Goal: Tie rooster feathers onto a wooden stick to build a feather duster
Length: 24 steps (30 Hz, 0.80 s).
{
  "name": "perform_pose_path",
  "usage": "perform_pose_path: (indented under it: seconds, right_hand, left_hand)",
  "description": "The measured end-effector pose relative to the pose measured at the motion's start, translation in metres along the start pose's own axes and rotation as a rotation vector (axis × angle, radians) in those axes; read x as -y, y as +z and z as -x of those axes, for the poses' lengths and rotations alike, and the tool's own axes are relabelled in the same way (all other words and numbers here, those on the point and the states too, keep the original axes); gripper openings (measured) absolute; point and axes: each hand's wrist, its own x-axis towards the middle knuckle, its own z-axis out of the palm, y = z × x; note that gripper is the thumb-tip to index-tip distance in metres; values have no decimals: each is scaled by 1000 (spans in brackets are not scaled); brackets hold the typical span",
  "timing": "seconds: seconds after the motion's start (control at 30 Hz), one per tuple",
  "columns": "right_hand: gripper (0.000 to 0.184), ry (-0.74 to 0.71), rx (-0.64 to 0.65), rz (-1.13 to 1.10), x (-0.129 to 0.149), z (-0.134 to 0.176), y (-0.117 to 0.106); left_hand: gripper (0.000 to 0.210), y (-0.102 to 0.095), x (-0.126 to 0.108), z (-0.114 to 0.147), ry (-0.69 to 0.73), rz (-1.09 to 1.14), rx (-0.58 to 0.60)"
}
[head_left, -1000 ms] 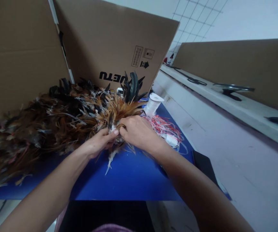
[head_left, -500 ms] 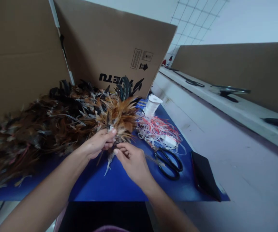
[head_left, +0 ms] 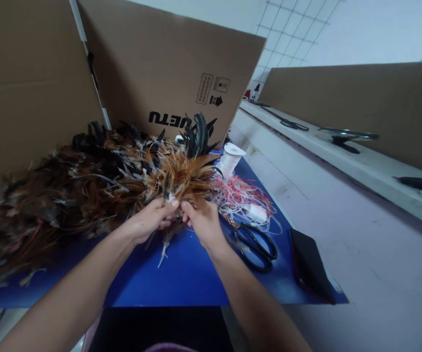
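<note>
A bunch of brown and orange feathers (head_left: 185,171), with dark green-black plumes at its top, fans out above my two hands. My left hand (head_left: 157,215) is closed on its pale quill ends, thumb on top. Close beside it, my right hand (head_left: 201,220) pinches at the bunch's base, fingertips almost touching the left thumb. Exactly what the right fingertips grip is hidden. Behind and to the left lies a large heap of loose brown and black feathers (head_left: 60,200), some with whitish fluff.
On the blue table (head_left: 188,278) at right lie black-handled scissors (head_left: 256,249), a tangle of red and white strips (head_left: 242,195), a white spool (head_left: 231,159) and a dark flat object (head_left: 311,264). A cardboard box (head_left: 166,63) stands behind; a ledge (head_left: 313,134) runs along the right.
My right hand has moved up and slightly in toward the left, from below the feathers to their base. The bunch has fanned wider and shifted a little right.
</note>
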Motion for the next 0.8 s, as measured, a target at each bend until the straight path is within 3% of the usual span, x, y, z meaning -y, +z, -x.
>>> perform_pose_path:
  seconds: [0.17, 0.53, 0.67, 0.8]
  right_hand:
    - [26, 2, -26, -81, -7, -3, 0]
    - [21, 146, -78, -265, -3, -7, 5]
    - [12, 189, -3, -330, 3, -6, 2]
    - [8, 190, 75, -405, 13, -6, 0]
  left_hand:
    - [38, 1, 3, -1, 3, -40, -39]
    - [40, -3, 13, -7, 11, -48, 35]
    - [41, 1, 12, -7, 44, -171, -15]
    - [36, 4, 13, -7, 87, -329, -158]
